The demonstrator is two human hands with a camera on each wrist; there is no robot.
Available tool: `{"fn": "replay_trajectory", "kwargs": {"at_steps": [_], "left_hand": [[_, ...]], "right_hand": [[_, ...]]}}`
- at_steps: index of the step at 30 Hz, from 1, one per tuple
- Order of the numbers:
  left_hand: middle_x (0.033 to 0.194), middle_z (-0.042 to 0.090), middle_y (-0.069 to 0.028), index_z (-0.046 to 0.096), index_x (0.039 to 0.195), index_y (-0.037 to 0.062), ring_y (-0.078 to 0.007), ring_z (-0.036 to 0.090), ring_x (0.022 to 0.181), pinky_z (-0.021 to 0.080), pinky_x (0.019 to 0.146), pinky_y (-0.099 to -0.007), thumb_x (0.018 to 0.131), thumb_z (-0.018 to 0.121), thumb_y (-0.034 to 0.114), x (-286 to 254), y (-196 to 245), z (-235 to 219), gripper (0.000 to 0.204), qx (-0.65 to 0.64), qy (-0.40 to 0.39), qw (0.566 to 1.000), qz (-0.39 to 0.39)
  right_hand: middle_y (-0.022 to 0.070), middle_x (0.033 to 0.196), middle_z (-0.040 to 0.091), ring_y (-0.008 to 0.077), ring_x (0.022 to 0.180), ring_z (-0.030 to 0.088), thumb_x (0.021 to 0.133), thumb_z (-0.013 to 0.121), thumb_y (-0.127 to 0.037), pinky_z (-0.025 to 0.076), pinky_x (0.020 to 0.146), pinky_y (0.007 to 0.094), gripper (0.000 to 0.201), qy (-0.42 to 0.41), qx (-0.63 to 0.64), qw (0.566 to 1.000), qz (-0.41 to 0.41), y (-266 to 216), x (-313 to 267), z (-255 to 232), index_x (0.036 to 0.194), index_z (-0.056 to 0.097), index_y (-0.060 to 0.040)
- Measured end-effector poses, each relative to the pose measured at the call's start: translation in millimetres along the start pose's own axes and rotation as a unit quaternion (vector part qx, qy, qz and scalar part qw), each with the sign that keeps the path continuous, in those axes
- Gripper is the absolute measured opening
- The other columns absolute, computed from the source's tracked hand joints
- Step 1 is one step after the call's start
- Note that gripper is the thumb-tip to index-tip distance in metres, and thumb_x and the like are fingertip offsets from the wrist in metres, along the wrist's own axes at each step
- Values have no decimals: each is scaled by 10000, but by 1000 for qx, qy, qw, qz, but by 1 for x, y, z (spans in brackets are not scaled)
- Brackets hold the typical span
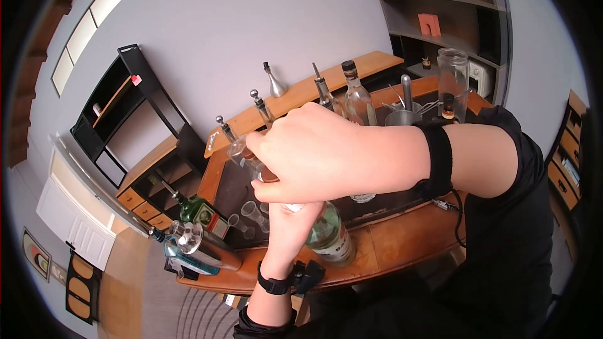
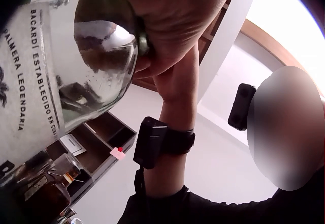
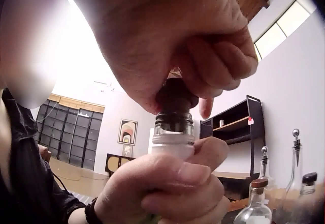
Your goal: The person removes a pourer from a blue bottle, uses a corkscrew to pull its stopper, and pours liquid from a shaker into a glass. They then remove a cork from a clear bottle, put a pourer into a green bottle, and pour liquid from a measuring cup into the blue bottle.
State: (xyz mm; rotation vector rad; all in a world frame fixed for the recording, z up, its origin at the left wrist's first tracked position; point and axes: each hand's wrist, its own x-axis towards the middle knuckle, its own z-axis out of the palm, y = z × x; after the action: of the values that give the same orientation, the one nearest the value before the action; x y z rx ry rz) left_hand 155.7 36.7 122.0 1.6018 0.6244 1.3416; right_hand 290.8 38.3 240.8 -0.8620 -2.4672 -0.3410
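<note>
A clear, green-tinted Bacardi rum bottle [image 1: 331, 242] stands upright near the front edge of the bar table, its white lettered label [image 2: 35, 81] filling the side of the left wrist view. My left hand [image 1: 294, 223] grips the bottle's neck, thumb and fingers wrapped round it just under the mouth [image 3: 173, 132]. Above it, my right hand [image 1: 320, 150] pinches a dark stopper [image 3: 176, 96] at the bottle's mouth with curled fingers. In the head view the right hand hides the stopper and the bottle's top.
A green bottle [image 1: 202, 212], a blue bottle [image 1: 182, 254] and a metal shaker [image 1: 217, 251] stand to the left. Small glasses [image 1: 252, 212] are close by the left hand. Behind are clear bottles [image 1: 359, 100], a metal tin [image 1: 402, 116] and a tall glass [image 1: 452, 78].
</note>
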Motion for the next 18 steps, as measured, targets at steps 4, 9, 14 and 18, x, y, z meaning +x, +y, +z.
{"fn": "replay_trajectory", "kwargs": {"at_steps": [4, 9, 14, 18], "left_hand": [[682, 547, -23, 557, 962, 15, -112, 499, 564, 409, 536, -264, 881, 670, 64, 1, 5, 0, 147, -5, -2, 1000, -9], [660, 520, -11, 548, 915, 22, -109, 475, 549, 401, 528, -268, 890, 670, 108, 2, 8, -2, 151, -16, -17, 1000, -15], [636, 487, 0, 529, 847, 38, -104, 456, 539, 393, 523, -271, 890, 654, 118, 5, 9, -2, 154, 4, -40, 999, -19], [629, 483, -1, 503, 797, 51, -105, 459, 543, 393, 527, -271, 860, 618, 38, 5, 14, 0, 132, 15, -41, 999, -31]], "right_hand": [[186, 638, 640, 346, 601, 658, 815, 632, -343, 534, 573, 403, 389, -43, 61, 995, 67, 1, 1, 2, 872, 599, 41], [200, 679, 648, 347, 641, 660, 810, 652, -329, 520, 608, 408, 365, -20, 163, 986, 36, 6, 1, 8, 879, 585, 22], [200, 708, 647, 354, 679, 658, 752, 643, -313, 516, 614, 415, 333, -2, 210, 978, 2, 13, 1, 10, 824, 580, 5], [167, 673, 617, 335, 640, 628, 765, 638, -325, 495, 606, 400, 344, -28, 254, 965, -57, 23, 2, 11, 838, 530, -7]]}}
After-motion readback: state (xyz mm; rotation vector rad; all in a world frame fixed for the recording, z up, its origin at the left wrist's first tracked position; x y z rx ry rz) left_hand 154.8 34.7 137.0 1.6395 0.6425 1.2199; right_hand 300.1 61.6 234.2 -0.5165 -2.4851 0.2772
